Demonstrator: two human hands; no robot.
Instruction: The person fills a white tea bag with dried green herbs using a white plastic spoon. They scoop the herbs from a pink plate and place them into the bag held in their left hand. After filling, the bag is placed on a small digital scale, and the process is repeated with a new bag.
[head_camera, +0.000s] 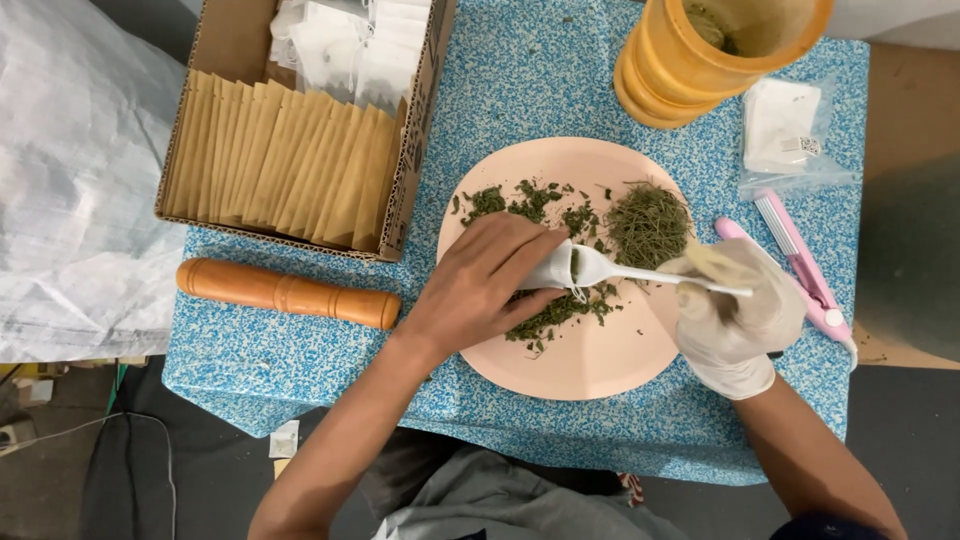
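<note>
Head view, hands?
— Left hand (480, 285) bare, pinching a small white sachet (553, 268) open over the pink plate (590, 365). Right hand (738, 305) gloved, gripping a white plastic spoon (610, 270), bowl at the sachet mouth.
— Herbs?
— Dried green herbs (648, 222) piled on the plate, loose bits under the sachet.
— Around it?
— Orange mortar (700, 55) behind, wooden pestle (288, 293) left, cardboard box (300, 120) of envelopes, pink sealer (800, 265) right. All on the blue speckled table (300, 360).

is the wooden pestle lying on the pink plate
No, the wooden pestle lies on the blue speckled table, left of the pink plate.
</note>
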